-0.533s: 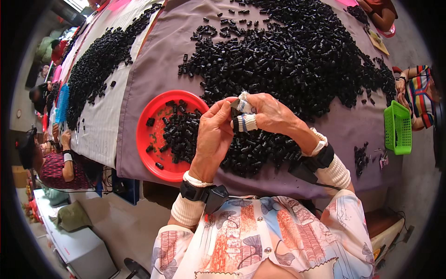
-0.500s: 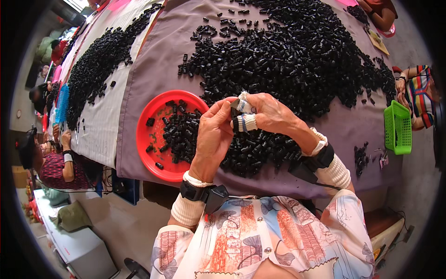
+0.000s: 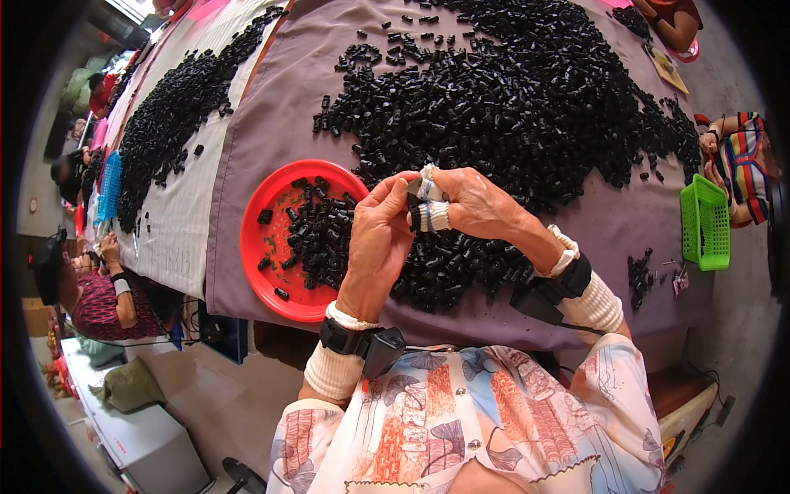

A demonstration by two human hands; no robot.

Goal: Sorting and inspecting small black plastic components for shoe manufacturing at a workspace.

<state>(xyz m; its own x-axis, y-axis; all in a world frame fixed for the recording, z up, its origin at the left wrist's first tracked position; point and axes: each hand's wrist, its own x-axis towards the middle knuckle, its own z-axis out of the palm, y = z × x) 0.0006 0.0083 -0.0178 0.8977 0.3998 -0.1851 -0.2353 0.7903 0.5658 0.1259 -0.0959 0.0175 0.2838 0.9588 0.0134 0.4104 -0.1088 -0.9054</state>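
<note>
My left hand (image 3: 380, 239) and my right hand (image 3: 469, 206) meet above the table, fingertips pinched together on a small black plastic piece (image 3: 415, 216). Cloth tape wraps the fingertips of my right hand. Below them lies a heap of small black parts (image 3: 461, 263) on the purple cloth (image 3: 271, 123). A red round tray (image 3: 263, 247) holding several black parts sits just left of my left hand.
A big spread of black parts (image 3: 527, 99) covers the table's far side, and another pile (image 3: 173, 123) lies on a pale cloth to the left. A green basket (image 3: 704, 222) stands at the right edge beside a seated person (image 3: 741, 165). Other people (image 3: 90, 288) sit at left.
</note>
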